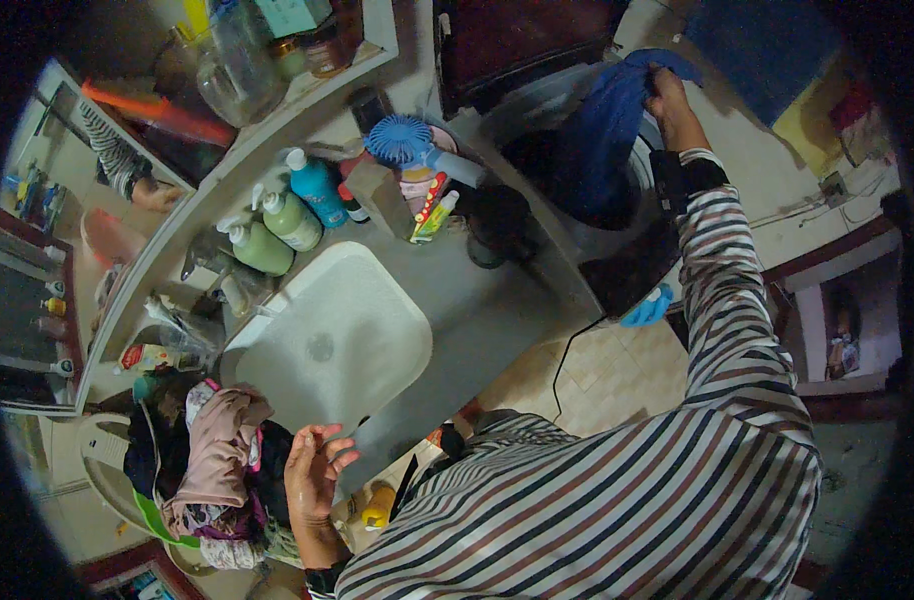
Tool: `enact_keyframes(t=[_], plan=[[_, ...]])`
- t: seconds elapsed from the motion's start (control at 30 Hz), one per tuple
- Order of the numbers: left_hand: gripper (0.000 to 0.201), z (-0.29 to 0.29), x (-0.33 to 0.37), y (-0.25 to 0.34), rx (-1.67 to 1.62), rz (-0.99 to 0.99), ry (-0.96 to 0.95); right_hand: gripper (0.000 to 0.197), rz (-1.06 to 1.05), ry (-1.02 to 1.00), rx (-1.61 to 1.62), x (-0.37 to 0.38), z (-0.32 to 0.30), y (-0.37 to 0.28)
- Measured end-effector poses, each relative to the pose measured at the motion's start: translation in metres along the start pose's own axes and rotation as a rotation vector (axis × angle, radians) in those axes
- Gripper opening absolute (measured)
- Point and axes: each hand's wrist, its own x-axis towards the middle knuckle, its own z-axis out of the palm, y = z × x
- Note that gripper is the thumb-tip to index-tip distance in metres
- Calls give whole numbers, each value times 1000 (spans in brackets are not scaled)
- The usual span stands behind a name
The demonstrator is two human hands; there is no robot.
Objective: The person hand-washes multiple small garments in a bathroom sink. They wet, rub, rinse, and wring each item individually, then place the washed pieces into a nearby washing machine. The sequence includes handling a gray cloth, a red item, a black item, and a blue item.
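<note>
At the far right my right hand (665, 100) grips a dark blue garment (609, 115), its fingers closed round the top of the cloth. The garment hangs down into the round opening of a top-loading washing machine (641, 172); its lower end is lost in the dark drum. My left hand (315, 465) is raised near the front edge of the sink, fingers spread, holding nothing. Just left of it lies a heap of clothes (222, 450), with a dusty pink piece on top.
A white sink basin (402, 300) is set in the grey counter (477, 335). Pump bottles (295, 222), a blue round brush (399, 140) and a toothpaste tube (435, 218) stand along the back. A mirror cabinet (127, 290) rises at left. A black cord (559, 365) hangs over the tiled floor.
</note>
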Motion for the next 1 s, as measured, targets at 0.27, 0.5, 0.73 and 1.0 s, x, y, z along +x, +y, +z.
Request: enact_keyframes(t=[0.27,0.5,0.73,1.0], plan=[[24,-16,-19,-5,20,27,78,29,-213,-506,-1159,74,-81,109],[23,-36,-44,-18,-100,-3,181,36,-739,-328,-1874,70,-46,101],[24,-56,-59,-31,-216,36,196,42,-227,-1030,-475,-191,148,39],[25,-73,-83,-24,-206,98,184,29,-262,-1999,-701,-489,216,168]])
